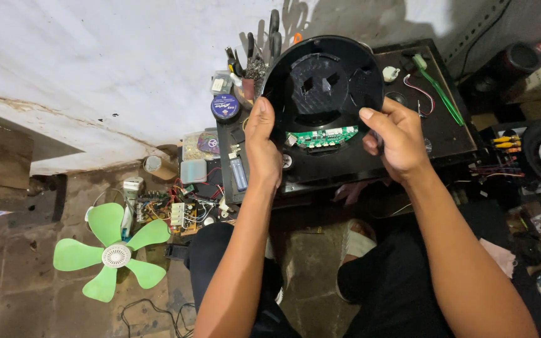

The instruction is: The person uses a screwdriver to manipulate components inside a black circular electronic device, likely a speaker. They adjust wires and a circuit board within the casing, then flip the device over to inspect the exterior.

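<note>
A low black workbench [446, 134] stands against the pale wall, and the person sits before it with knees drawn up. Above its middle they hold a round black plastic housing [324, 94] tilted up on edge, its hollow inner face turned toward them. The left hand [263, 147] is closed on the housing's left rim, thumb lying up along the edge, fingers behind and out of sight. The right hand [396, 138] clasps the lower right rim, thumb hooked over the front, fingers curled behind. So the housing sits between the two hands, touching both, above and just beyond the palms.

On the floor at the left lies a green fan blade [115, 255] with a white hub. Near the bench's left edge there is a tangle of wired circuit boards [170, 209]. Inside the housing, along its lower curve between the hands, runs a narrow green circuit board [324, 136]. A green toothbrush [436, 91] lies near the bench's far right corner. A small round dark blue tin [225, 106] rests at the far left corner.
</note>
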